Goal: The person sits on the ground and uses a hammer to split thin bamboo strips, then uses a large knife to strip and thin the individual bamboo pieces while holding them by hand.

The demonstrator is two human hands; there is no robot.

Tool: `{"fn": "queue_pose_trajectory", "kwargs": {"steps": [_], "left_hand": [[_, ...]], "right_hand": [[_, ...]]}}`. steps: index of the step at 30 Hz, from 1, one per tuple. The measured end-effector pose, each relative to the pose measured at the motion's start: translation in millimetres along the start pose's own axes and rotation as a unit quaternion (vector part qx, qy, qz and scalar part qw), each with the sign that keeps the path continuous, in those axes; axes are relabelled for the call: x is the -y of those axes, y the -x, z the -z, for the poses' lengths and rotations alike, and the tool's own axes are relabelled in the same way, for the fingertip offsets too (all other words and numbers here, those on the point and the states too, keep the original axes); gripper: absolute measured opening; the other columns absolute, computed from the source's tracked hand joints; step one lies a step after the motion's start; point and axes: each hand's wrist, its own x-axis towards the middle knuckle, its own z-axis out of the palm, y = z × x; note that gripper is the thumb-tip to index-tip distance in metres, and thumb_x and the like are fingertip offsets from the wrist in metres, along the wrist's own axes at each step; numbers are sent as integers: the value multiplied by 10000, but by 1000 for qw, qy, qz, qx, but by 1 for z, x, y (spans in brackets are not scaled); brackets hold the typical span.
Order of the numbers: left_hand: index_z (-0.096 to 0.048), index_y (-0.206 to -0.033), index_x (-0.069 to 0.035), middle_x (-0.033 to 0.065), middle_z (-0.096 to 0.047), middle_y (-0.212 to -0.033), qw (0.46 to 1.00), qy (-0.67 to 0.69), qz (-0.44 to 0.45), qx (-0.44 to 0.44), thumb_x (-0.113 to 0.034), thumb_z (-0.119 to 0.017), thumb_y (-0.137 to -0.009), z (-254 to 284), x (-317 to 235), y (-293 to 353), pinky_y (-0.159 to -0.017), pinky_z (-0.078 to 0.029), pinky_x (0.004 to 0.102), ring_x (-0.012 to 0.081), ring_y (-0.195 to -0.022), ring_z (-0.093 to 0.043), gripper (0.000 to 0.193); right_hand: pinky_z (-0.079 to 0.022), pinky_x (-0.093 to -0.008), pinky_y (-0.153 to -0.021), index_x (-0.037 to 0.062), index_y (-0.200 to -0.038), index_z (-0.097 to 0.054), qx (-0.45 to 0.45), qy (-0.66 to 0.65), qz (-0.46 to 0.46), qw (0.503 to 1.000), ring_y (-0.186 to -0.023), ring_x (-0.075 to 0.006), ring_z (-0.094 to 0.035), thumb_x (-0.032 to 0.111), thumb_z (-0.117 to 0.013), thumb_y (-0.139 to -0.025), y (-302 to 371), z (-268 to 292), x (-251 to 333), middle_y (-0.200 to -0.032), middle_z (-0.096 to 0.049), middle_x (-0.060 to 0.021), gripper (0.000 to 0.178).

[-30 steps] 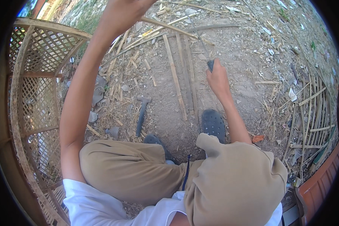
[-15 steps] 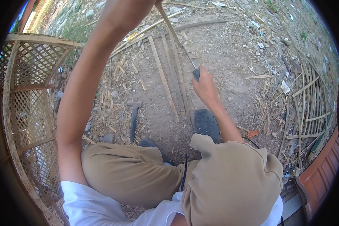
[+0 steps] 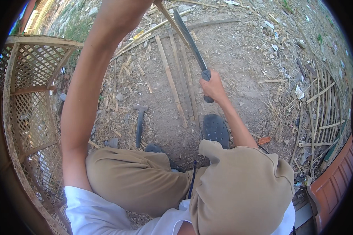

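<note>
My right hand point(image 3: 213, 85) is closed round the dark handle of a long-bladed knife point(image 3: 190, 39), its blade pointing up and away from me. The broad side of the blade faces me, close along a thin bamboo strip point(image 3: 170, 16); whether they touch I cannot tell. Raised at the top edge, my left hand point(image 3: 125, 9) grips the strip's upper end; most of its fingers are cut off by the picture edge. A hammer point(image 3: 139, 124) lies on the ground in front of my left knee.
Several long wooden strips point(image 3: 171, 80) lie on the dirt ahead. A lattice panel point(image 3: 31, 105) stands at the left. To the right are a slatted bamboo piece point(image 3: 321, 113) and a reddish-brown ridged panel point(image 3: 333, 178). My shoe point(image 3: 215, 129) rests below the right hand, among scattered chips and litter.
The knife has turned from nearly edge-on to showing its broad side, and its handle shows more fully. My left hand and the strip's upper end have shifted slightly left.
</note>
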Motion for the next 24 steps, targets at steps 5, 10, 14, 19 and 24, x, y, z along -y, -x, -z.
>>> {"fn": "queue_pose_trajectory", "kwargs": {"steps": [5, 10, 14, 19, 24], "left_hand": [[-474, -543, -151, -70, -328, -474, 996, 75, 15, 40, -516, -569, -1071, 15, -1, 4, -401, -165, 257, 44, -402, -230, 649], [-488, -564, -152, -70, -339, -485, 996, 86, 33, 20, -541, -587, -1052, 17, -3, 9, -421, -172, 251, 47, -420, -237, 632], [-486, -583, -168, -72, -374, -492, 1000, 8, 26, 2, -540, -662, -1006, 28, 11, 10, -426, -196, 251, 42, -432, -279, 590], [-469, -588, -176, -78, -388, -498, 997, -44, 52, -33, -536, -694, -984, 41, 12, 13, -428, -214, 246, 34, -437, -301, 581], [-469, -597, -185, -86, -383, -509, 994, -28, 97, -41, -497, -699, -997, 64, 13, 23, -417, -192, 248, 26, -439, -284, 556]], "right_hand": [[-519, -533, -664, -103, -1116, -513, -118, 177, 107, 971, -762, -495, -689, -43, -608, -867, 8, -18, 3, -760, -651, -308, 273], [-505, -593, -719, -103, -1162, -475, -88, 232, 69, 966, -863, -559, -662, -48, -632, -885, 14, -18, 16, -829, -670, -346, 323], [-502, -602, -718, -94, -1117, -490, -77, 230, 75, 967, -867, -580, -646, -41, -622, -887, 8, -6, 12, -845, -660, -370, 271], [-466, -428, -483, -2, -1014, -518, 65, 63, 41, 995, -551, -288, -627, -23, -629, -883, -21, 21, 9, -673, -608, -99, 172], [-360, -276, -383, 74, -957, -485, 197, -246, -159, 936, -441, -82, -443, -23, -593, -945, -20, 20, 14, -620, -454, 43, 146]]}}
